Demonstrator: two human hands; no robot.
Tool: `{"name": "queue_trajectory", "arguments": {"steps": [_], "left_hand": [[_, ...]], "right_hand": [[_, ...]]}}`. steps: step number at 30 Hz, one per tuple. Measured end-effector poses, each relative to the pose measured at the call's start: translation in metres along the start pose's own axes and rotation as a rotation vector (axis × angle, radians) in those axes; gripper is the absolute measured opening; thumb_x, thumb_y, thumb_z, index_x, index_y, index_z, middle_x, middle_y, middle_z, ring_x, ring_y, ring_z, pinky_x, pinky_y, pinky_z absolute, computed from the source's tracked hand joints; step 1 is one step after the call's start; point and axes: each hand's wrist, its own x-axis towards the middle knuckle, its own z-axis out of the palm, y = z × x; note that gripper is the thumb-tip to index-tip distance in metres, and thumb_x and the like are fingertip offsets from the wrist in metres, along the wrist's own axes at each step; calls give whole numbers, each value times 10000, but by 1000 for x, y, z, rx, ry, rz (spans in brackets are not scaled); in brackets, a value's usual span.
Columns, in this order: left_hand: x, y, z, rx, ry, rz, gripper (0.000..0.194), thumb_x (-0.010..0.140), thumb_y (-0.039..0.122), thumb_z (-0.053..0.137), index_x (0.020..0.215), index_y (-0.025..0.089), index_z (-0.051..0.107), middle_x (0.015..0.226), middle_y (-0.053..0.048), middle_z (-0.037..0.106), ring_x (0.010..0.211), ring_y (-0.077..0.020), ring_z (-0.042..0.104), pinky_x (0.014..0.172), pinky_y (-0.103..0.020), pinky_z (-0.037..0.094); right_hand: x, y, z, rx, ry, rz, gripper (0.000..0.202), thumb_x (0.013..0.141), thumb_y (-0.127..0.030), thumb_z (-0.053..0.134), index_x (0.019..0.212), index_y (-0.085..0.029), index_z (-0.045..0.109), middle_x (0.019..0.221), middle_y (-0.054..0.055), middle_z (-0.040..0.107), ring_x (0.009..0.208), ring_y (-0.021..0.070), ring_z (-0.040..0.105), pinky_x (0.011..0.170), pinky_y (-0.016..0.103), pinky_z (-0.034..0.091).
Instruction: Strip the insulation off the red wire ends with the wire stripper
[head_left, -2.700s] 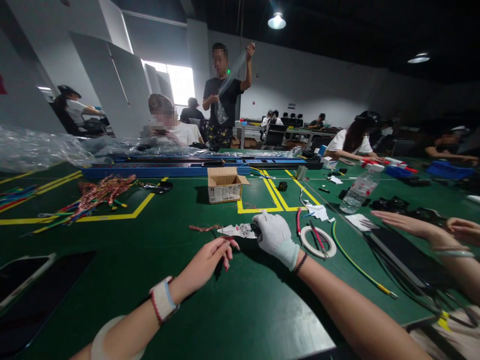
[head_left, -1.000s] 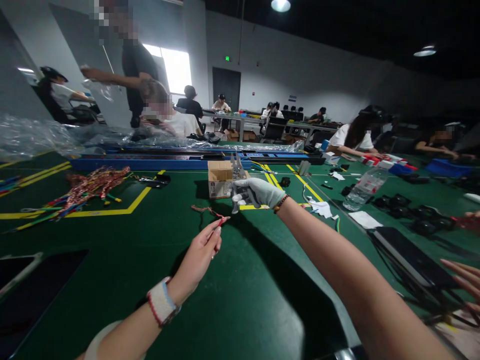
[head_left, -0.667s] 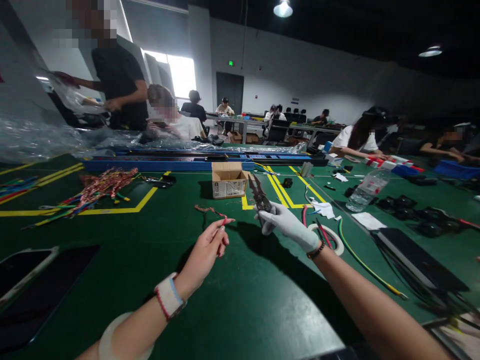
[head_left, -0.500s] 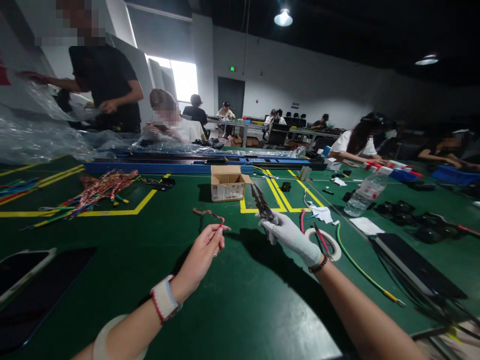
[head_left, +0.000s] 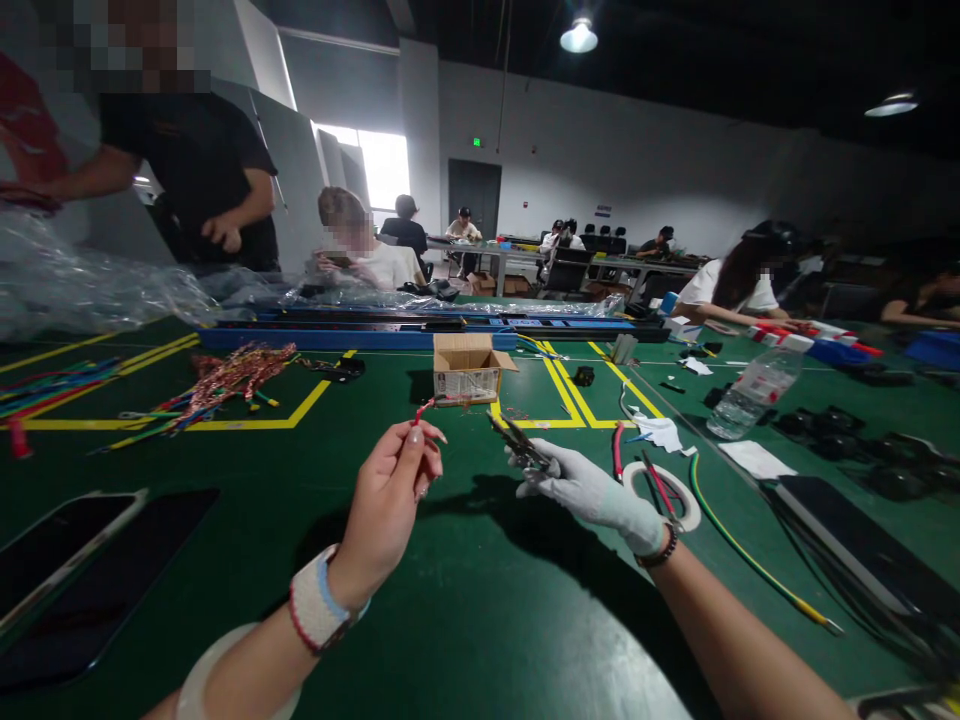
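Over the mid. of the green counter, bare L hand pinched a short red wire betw. thumb & fingers, its tip up. R hand, white-gloved, was closed round dark pliers, nose pointing up-left, apart from the wire; couldn't tell if the jaws were parted. Open cardboard box stood beyond both hands, approx. betw. them, w/ copper scraps near its R corner. Just R of the glove lay a white tape roll, then a green/yellow cable w/ metal end. Plastic bottle was further R, nr white paper. Far L lay a copper-strand heap; nearer, two dark flat devices. Co-worker in dark top stood behind, far L.
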Motion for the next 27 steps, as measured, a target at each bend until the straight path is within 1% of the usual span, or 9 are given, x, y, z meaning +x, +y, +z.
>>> {"name": "queue_trajectory", "arguments": {"steps": [2, 4, 6, 9, 12, 16, 18, 22, 27], "left_hand": [[2, 12, 7, -148, -15, -28, 167, 926, 309, 530, 858, 172, 595, 627, 33, 504, 524, -67, 398, 468, -146, 322], [3, 24, 15, -274, -37, -74, 170, 942, 266, 505, 836, 160, 585, 601, 37, 481, 489, -55, 368, 450, -139, 309], [4, 33, 22, -390, -67, -147, 192, 960, 217, 463, 822, 147, 576, 582, 42, 457, 455, -42, 336, 430, -133, 292], [2, 39, 30, -552, -115, -297, 237, 978, 154, 398, 814, 128, 567, 573, 47, 434, 418, -23, 307, 407, -127, 271], [-1, 35, 37, -675, -142, -481, 296, 987, 105, 328, 793, 113, 550, 560, 51, 412, 391, -12, 306, 396, -127, 262], [-2, 22, 45, -746, -158, -676, 371, 994, 73, 246, 756, 100, 529, 542, 55, 387, 359, -2, 296, 378, -126, 247], [-1, 15, 48, -758, -154, -724, 390, 998, 74, 221, 753, 99, 523, 541, 55, 383, 353, -1, 298, 373, -123, 245], [0, 7, 51, -756, -170, -780, 390, 1006, 95, 215, 760, 101, 517, 547, 55, 382, 353, 1, 300, 372, -120, 246], [-1, 2, 55, -727, -209, -797, 372, 1014, 131, 237, 779, 101, 525, 553, 51, 404, 348, 5, 283, 370, -118, 240]], "right_hand": [[-2, -5, 1, -108, -62, -21, 439, 829, -174, 522, 1267, -213, 509, 1126, 55, 629, 892, 169, 646, 828, 315, 507], [-4, -7, 4, -224, -64, -62, 428, 831, -164, 518, 1254, -224, 531, 1139, 52, 634, 964, 183, 625, 879, 331, 489], [-3, -6, 10, -308, 46, -99, 397, 857, -203, 509, 1254, -222, 531, 1190, 66, 617, 1069, 202, 588, 944, 352, 461], [2, 7, 16, -372, 304, -110, 381, 898, -258, 471, 1276, -212, 494, 1246, 92, 584, 1146, 208, 551, 996, 374, 437], [8, 24, 16, -433, 469, -173, 404, 904, -288, 474, 1302, -214, 460, 1279, 102, 553, 1183, 217, 525, 1028, 395, 420], [8, 32, 8, -523, 569, -241, 482, 915, -313, 469, 1378, -214, 377, 1334, 122, 485, 1239, 225, 476, 1056, 411, 400], [5, 30, 5, -547, 585, -239, 495, 922, -298, 455, 1398, -214, 349, 1335, 128, 472, 1234, 222, 479, 1047, 405, 413], [4, 29, 0, -582, 622, -229, 489, 913, -288, 470, 1385, -223, 365, 1315, 128, 475, 1205, 231, 501, 1029, 417, 432], [5, 33, -3, -621, 624, -207, 452, 894, -283, 489, 1334, -204, 423, 1256, 136, 502, 1175, 249, 512, 1006, 435, 440]]}}
